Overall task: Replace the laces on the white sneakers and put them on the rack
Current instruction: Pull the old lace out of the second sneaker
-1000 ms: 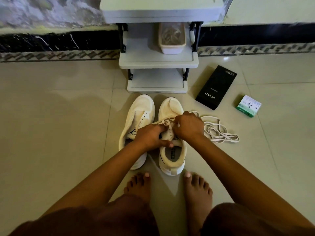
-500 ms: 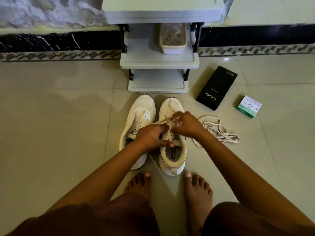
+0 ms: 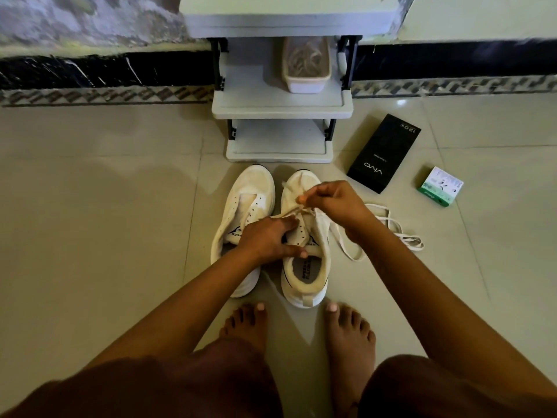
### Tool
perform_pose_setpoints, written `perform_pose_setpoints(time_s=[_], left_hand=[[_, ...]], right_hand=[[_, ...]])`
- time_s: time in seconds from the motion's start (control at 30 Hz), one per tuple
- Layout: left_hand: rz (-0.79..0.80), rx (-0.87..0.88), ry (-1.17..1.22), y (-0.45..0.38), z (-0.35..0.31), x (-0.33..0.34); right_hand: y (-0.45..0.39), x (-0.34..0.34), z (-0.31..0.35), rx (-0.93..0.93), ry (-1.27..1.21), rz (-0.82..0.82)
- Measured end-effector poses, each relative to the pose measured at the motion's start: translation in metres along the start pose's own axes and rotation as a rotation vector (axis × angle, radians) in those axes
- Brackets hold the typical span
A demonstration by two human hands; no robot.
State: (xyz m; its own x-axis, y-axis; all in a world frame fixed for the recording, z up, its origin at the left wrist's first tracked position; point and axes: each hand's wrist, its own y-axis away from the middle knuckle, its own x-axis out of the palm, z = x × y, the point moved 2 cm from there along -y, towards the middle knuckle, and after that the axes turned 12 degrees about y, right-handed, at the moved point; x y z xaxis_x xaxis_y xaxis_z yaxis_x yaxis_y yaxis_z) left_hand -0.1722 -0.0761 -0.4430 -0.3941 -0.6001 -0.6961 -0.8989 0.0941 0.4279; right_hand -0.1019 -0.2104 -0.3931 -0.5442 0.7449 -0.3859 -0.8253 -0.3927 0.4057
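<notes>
The black box (image 3: pixel 383 153) on the floor (image 3: pixel 90 206) reads "vivo" in white, upside down from here, with "120W" at its far end. The small green-and-white box (image 3: pixel 440 186) to its right carries print too small to read. The insole of the right sneaker (image 3: pixel 304 242) shows "SPEED" over a second word that looks like "FLEX" but is not sharp enough to be sure. The left sneaker (image 3: pixel 245 218) shows a partly covered "SPEED" on its inner side.

Both sneakers stand side by side on the floor, toes toward the rack (image 3: pixel 281 99), which stands against the wall. The left hand (image 3: pixel 268 236) lies over the gap between them, thumb pressed on the right sneaker's tongue, fingers curled on its eyelet edge. The right hand (image 3: pixel 330 202) is raised above that sneaker's toe, pinching the lace (image 3: pixel 294 210) between thumb and fingertip; the lace runs taut from the pinch down to the eyelets by the left hand. Its loose length trails over the sneaker's right side onto the floor. Another loose lace (image 3: pixel 401 233) lies coiled on the floor just right of the right wrist.

A pale tub (image 3: pixel 306 82) sits on the rack's middle shelf, at its right side. Two bare feet (image 3: pixel 351 333) rest on the floor just behind the sneakers' heels.
</notes>
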Motion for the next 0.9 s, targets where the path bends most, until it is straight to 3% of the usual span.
perform_pose_setpoints(time_s=[0.03,0.1,0.23,0.3,0.43,0.53,0.6,0.7,0.73,0.83,0.9], left_hand=[[-0.001,0.001,-0.006,0.000,0.000,0.000],[-0.001,-0.001,-0.005,0.001,0.000,0.000],[-0.010,0.006,0.038,0.003,-0.001,-0.001],[-0.008,0.003,0.027,0.003,-0.001,0.000],[-0.011,0.010,0.004,0.002,-0.001,-0.001],[-0.006,0.006,0.003,0.003,-0.002,0.000],[-0.011,0.000,0.005,0.003,-0.002,0.000],[-0.020,-0.014,0.025,0.002,0.000,0.000],[-0.025,-0.012,0.031,0.002,0.000,0.000],[-0.042,0.002,0.049,0.003,0.000,0.001],[-0.040,0.002,0.058,0.002,0.000,0.001]], right_hand=[[0.000,-0.002,0.001,-0.008,-0.076,-0.010],[-0.001,0.000,0.002,-0.016,0.021,0.000],[-0.004,0.015,-0.017,0.037,0.954,0.112],[0.000,0.019,-0.027,-0.014,1.180,0.018],[0.005,0.020,-0.031,-0.111,1.180,-0.244],[0.003,0.020,-0.028,-0.095,1.169,-0.289],[0.001,0.015,-0.023,-0.058,0.826,-0.235],[0.006,0.004,-0.006,-0.036,0.008,-0.045],[0.007,0.001,-0.004,-0.044,-0.114,-0.039],[0.009,-0.001,-0.008,-0.027,-0.084,-0.064],[0.004,0.005,-0.016,-0.003,0.274,-0.008]])
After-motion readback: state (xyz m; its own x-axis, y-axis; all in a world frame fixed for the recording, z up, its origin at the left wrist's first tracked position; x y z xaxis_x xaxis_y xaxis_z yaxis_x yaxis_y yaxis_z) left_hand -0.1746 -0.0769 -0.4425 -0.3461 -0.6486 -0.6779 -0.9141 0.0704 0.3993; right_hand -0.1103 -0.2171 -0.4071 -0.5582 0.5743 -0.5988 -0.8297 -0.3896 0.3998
